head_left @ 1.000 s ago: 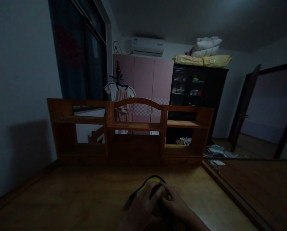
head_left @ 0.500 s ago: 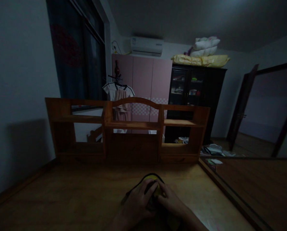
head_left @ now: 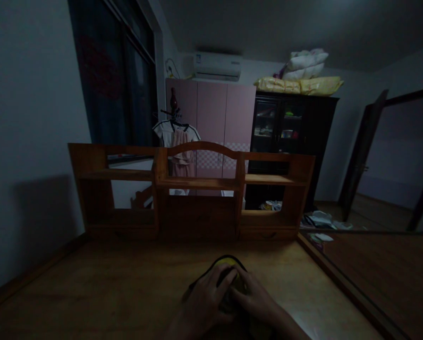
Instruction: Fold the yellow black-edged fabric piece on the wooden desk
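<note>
Dimly lit, a white-walled room [head_left: 23, 104] is fronted by a broad, flat tabletop of pale-brown wood [head_left: 126, 288], backed by an open, orange-brown wooden shelf unit [head_left: 199, 183] with an arched centre. At the near edge, the left hand [head_left: 207, 295] and right hand [head_left: 256, 297] are seen half-curled and closed on a rounded yellow item edged in black [head_left: 226, 260], material unclear, seemingly so that it is braced between them. Its curved end is pointed towards the shelf unit, its long axis apparently laid front to back, the near end being hidden.
</note>
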A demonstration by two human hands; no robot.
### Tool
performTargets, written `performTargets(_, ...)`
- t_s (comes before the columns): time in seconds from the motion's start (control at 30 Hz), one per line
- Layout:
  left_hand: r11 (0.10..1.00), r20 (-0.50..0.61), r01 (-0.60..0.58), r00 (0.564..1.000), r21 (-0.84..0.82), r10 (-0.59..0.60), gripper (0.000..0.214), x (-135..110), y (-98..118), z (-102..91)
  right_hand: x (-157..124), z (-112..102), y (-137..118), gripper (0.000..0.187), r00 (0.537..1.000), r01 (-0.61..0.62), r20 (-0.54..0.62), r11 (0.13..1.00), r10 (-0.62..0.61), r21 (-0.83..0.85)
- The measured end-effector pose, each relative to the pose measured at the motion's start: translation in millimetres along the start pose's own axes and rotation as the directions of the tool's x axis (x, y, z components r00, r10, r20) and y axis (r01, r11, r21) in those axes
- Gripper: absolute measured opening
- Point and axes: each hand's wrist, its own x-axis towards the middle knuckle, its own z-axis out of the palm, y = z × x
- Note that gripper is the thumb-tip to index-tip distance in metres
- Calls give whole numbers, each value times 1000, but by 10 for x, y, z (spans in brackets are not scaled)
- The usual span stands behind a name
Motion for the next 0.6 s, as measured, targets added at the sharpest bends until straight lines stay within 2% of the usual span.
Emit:
performTargets(0.23, 1000, 3, -5, 1000, 25, 5, 96, -6, 26, -3, -2, 26, 79, 47, 997, 76, -25, 997, -76, 3)
performTargets(0.43, 998, 36, -29, 999, 53, 27, 100, -7, 46, -19, -2, 66, 264, 53, 999, -26, -32, 998, 28, 49)
performTargets(0.6, 996, 37, -67, 997, 64, 65, 99, -18, 46, -12, -2, 65, 302, 56, 999, -30, -13, 993, 31, 115)
